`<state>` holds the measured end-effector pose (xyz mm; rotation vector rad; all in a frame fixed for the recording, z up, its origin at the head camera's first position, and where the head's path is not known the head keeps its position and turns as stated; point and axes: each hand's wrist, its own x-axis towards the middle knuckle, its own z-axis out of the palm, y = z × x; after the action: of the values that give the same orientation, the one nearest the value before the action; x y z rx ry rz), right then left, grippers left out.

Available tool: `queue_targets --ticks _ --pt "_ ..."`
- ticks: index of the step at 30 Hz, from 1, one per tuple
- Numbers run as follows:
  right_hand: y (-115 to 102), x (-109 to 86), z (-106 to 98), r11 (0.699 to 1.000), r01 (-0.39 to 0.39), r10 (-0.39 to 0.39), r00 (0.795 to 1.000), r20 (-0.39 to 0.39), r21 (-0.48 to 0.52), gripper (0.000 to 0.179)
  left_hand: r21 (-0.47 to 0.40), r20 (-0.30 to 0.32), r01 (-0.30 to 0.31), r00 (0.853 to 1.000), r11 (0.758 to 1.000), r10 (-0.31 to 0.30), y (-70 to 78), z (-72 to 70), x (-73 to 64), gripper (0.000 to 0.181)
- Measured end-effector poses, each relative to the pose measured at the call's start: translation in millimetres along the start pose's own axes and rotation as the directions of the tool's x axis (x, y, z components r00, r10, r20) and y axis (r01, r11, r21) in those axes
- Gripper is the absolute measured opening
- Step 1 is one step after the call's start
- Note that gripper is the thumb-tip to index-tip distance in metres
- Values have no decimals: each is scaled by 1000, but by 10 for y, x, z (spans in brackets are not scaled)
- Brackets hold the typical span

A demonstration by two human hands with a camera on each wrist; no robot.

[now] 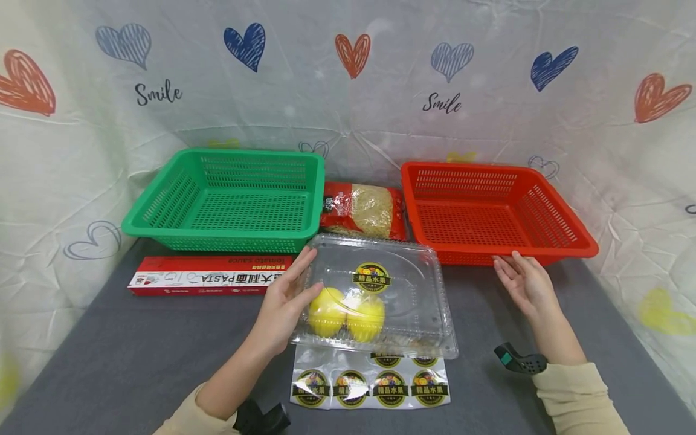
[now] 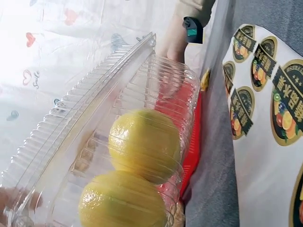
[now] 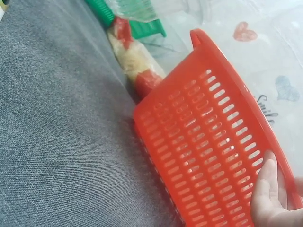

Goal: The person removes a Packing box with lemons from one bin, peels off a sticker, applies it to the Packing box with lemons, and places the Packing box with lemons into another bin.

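My left hand (image 1: 285, 302) grips the left side of a clear plastic fruit box (image 1: 405, 302), its thumb over the lid. Inside lie two round yellow fruits (image 1: 327, 311), also plain through the wall in the left wrist view. A round black-and-gold label (image 1: 372, 278) sits on the lid. The box is tilted above a sheet of matching stickers (image 1: 370, 396) and hides its far part. At the front rim of the red basket (image 1: 489, 254), my right hand (image 1: 527, 284) pinches the edge, fingers under it in the right wrist view (image 3: 270, 198).
A green basket (image 1: 223, 240) stands at the back left. Between the baskets lies a red bag of pale dry food (image 1: 372, 208). A red and white pasta box (image 1: 201, 284) lies before the green basket, its right end behind my left hand. A heart-printed cloth (image 1: 348, 109) hangs behind.
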<state>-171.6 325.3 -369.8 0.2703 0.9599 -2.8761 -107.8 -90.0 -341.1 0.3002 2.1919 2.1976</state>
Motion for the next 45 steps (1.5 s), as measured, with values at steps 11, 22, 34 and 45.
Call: queue_targets --ticks 11,22,34,45 --pt "5 8 0 1000 9 -9 1000 -4 -28 14 -1 33 -21 999 1000 21 167 17 36 56" --pt "-10 -3 -10 997 16 -16 1000 -5 -82 12 -58 34 -23 999 998 25 335 75 138 56" --pt "-28 -15 -19 995 10 -9 1000 10 -104 7 -94 -14 -28 1000 995 27 431 245 424 54" --pt "-17 -20 8 994 2 -1 1000 9 -105 11 -85 -41 -46 998 995 43 465 320 619 50"
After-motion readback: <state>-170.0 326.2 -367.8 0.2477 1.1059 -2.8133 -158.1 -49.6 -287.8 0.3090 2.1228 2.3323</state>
